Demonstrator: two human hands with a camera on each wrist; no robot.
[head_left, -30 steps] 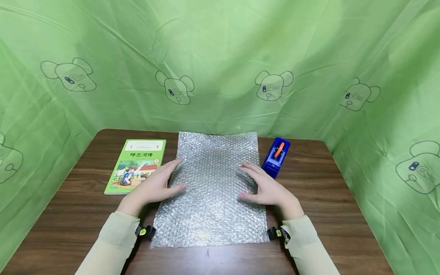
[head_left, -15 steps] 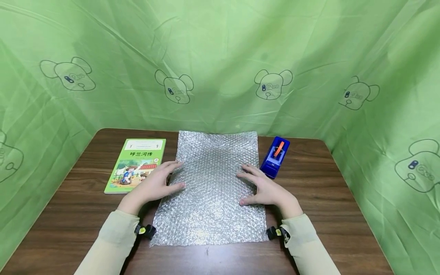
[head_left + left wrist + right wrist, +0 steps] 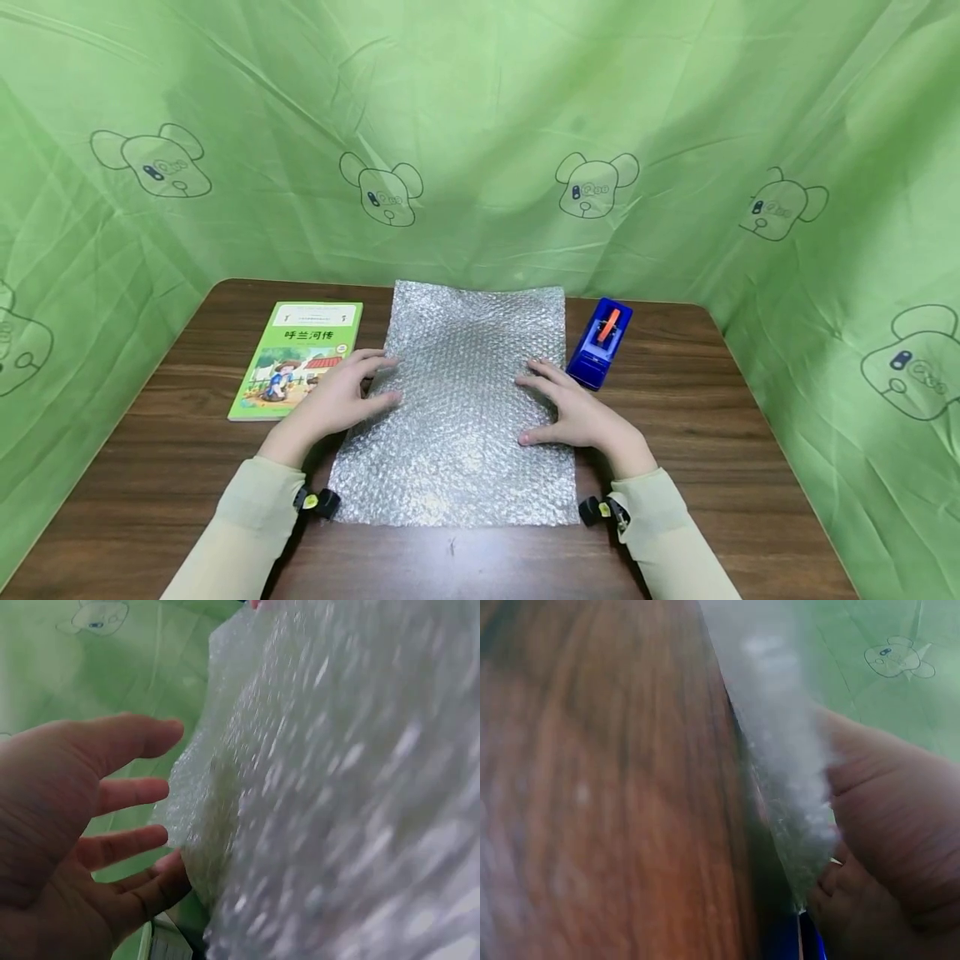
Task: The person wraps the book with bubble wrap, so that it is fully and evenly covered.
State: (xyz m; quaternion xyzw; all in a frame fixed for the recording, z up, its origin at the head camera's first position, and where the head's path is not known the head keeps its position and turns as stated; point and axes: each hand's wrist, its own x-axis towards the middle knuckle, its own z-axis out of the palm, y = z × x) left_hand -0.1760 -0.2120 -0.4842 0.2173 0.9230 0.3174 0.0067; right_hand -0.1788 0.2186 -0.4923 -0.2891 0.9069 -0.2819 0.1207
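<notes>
Although shifted slightly farther back than moments earlier, found bubble wrap (image 3: 457, 417) ungripped; noted left hand (image 3: 339, 406) and right hand (image 3: 583, 414) loosely spread; judged positioning unfinished.

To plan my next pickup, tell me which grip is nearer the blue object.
Right. In the head view, the right grip is just short of the blue object; the left grip is farther, across the bubble wrap, overlapping the book.

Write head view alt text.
A person's left hand and right hand at opposite sides of a bubble wrap sheet on a dark wood table. A green book lies at left, a blue object at right, green cloth behind.
</notes>
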